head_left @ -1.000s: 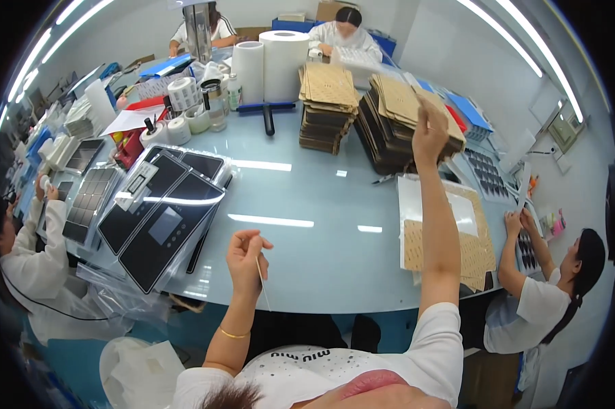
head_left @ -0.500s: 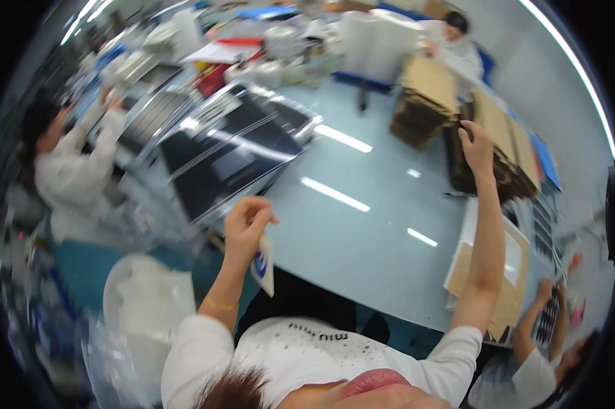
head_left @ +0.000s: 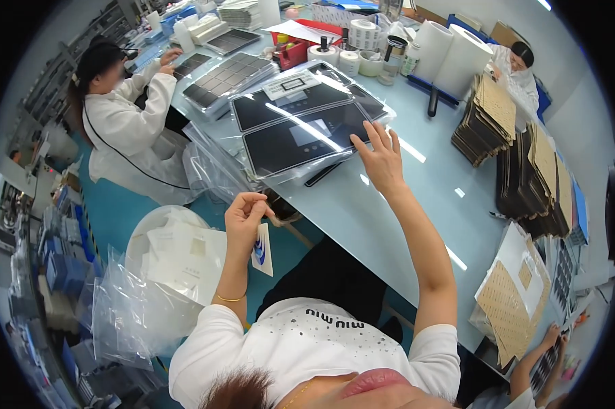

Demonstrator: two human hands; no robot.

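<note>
My left hand (head_left: 244, 217) is held beside the table's near left edge, fingers curled in a pinch. From it hangs a small white card (head_left: 261, 258) with a blue curved print. My right hand (head_left: 382, 163) reaches over the table with fingers spread; its fingertips are at the right end of a flat black panel (head_left: 273, 151) in clear film, and whether they press on it I cannot tell. Behind lies a second black panel (head_left: 253, 112), with a white label (head_left: 292, 85) on top. Nothing shows in the right hand.
Brown cardboard stacks (head_left: 491, 112) and large white rolls (head_left: 433, 48) stand on the table's right and far side. A black-handled tool (head_left: 433, 101) lies before the rolls. A bag-lined bin (head_left: 178, 255) is at my left. Co-workers sit at the left (head_left: 127, 123), far right and lower right.
My right hand has moved left from the cardboard stacks to the black panel. My left hand still holds the card. The view has turned, shifting the scene to the right.
</note>
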